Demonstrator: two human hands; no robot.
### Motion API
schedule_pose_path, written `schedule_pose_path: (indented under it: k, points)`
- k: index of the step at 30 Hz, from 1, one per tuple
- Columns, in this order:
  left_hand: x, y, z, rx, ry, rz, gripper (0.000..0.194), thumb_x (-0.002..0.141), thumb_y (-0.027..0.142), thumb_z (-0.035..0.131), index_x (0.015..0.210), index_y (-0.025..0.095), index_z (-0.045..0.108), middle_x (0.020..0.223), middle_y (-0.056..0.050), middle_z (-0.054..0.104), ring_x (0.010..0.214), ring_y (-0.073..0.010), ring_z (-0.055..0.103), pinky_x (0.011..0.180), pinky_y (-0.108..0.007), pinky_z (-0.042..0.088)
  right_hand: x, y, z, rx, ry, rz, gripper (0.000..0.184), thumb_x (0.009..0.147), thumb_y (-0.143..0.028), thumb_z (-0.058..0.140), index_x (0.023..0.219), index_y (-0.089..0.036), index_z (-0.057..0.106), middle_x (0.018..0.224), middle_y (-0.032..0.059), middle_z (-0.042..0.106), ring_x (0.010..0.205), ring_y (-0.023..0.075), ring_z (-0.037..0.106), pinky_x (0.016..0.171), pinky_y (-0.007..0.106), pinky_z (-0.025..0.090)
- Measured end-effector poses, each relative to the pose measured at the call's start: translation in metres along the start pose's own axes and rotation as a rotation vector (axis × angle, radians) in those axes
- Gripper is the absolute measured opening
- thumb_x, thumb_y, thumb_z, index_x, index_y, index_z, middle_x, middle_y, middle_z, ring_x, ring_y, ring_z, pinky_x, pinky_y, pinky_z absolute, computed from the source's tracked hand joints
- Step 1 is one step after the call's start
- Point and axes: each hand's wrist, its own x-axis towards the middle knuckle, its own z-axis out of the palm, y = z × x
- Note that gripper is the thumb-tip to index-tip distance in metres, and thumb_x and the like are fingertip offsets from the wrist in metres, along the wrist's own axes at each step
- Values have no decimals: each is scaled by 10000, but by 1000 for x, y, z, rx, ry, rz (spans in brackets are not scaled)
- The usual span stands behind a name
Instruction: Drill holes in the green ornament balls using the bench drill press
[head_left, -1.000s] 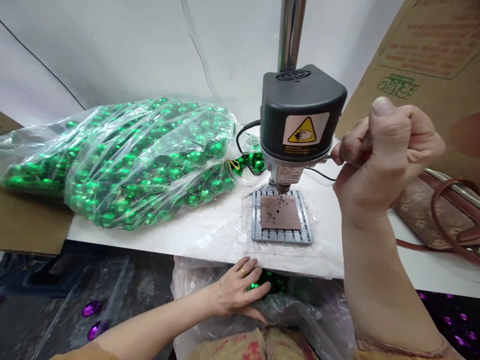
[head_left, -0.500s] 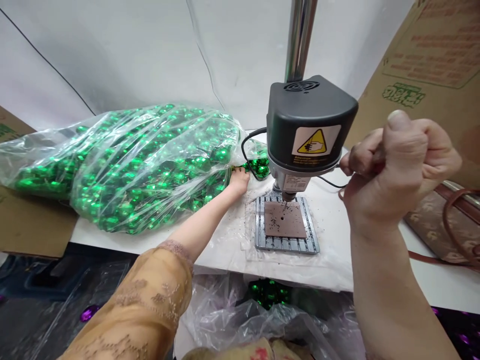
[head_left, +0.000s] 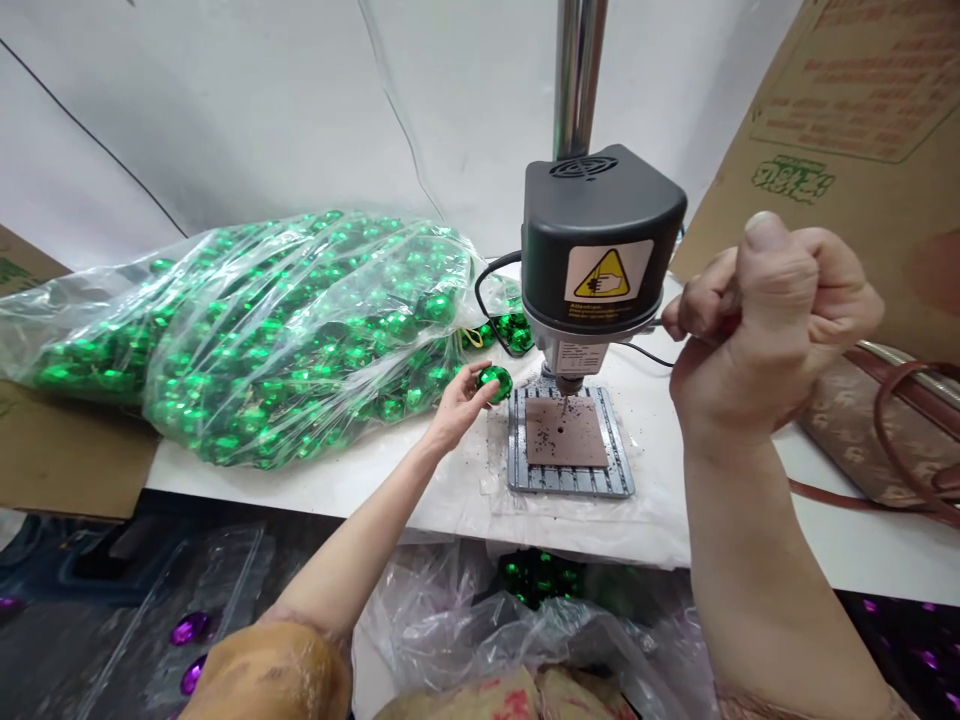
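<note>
While the left hand point(head_left: 454, 408) pinches the green gem point(head_left: 496, 385), ten o'clock from the metal plate point(head_left: 519, 450), the right hand point(head_left: 776, 310) curls round the drill lever point(head_left: 657, 323). The gem looks light, hard, slippery: hold its edges.

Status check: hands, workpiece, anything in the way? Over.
Left hand pinching shiny green piece, clear of brown board. Right hand closed around drill press lever. Dark shavings scattered on board.

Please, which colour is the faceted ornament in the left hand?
The faceted ornament is shiny green, as the head view shows.
</note>
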Motion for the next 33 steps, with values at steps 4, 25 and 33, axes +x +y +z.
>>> schedule_pose_path:
  k: [4, 25, 33]
  points:
    - [-25, 2, 26, -470, -90, -254, 577, 793, 461, 782, 1282, 197, 627, 1178, -107, 705, 954, -205, 693, 837, -370, 574, 2, 2, 0, 24, 17, 14, 418, 872, -261, 603, 551, -213, 341, 415, -86, 370, 363, 47, 345, 379, 244, 268]
    - [-12, -25, 77, -268, -129, 22, 619, 753, 495, 833, 1250, 176, 648, 1184, -107, 732, 1120, -254, 679, 1024, -424, 526, 1, 5, -5, 21, -29, -23, 453, 881, -342, 642, 566, -214, 344, 433, -96, 363, 381, 36, 340, 409, 242, 300]
    - [-16, -23, 76, -262, -188, -2, 665, 738, 443, 861, 1304, 174, 639, 1226, -127, 728, 1158, -284, 683, 1060, -456, 521, 1, 6, -4, 41, -13, -21, 440, 874, -313, 644, 562, -213, 350, 425, -95, 365, 373, 40, 351, 399, 245, 280]
